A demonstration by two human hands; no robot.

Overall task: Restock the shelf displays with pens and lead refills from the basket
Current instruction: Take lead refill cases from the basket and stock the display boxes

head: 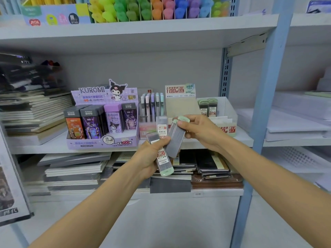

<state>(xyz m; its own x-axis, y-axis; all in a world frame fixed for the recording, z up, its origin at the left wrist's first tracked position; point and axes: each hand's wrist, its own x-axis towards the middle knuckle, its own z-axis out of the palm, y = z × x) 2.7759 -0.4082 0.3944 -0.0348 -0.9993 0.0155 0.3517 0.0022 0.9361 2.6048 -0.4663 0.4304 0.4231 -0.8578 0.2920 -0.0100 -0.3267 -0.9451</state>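
At the middle shelf (pixel 243 136), both hands were raised in front of the lead displays.

Left hand (pixel 152 158): fingers curled round a green-capped refill case (pixel 163 161). Its cap pointed down and the label, 0.7 and 2B, read upside down. A second case seemed tucked behind it, but I could not be sure of the count.

Right hand (pixel 198 130): thumb and fingers pinched another refill case (pixel 174 138) near its green cap. Cap up, body tilted down toward the left hand; whether the two cases touched, I could not tell. Basket not in view.

Destination, by my reading: the white 0.7 display box (pixel 231 113), just behind the right hand. Two matching cases (pixel 208 106) stood upright at its back left. The 0.5 lead card (pixel 180 91) stood beside it, with the pen rack (pixel 152 104) and the Kuromi display (pixel 100 143) further left.

Judgement on doing the step well:
- Check the grade on each label first, since the 0.5 and 0.7 displays sit side by side and look alike.
- Turn the left-hand case cap-up before it goes in.
- Feed one case at a time from the right hand, upright, label forward, snug against the two present.
- Lower each case over the box's front wall rather than pushing through. The box looked light and could slide.
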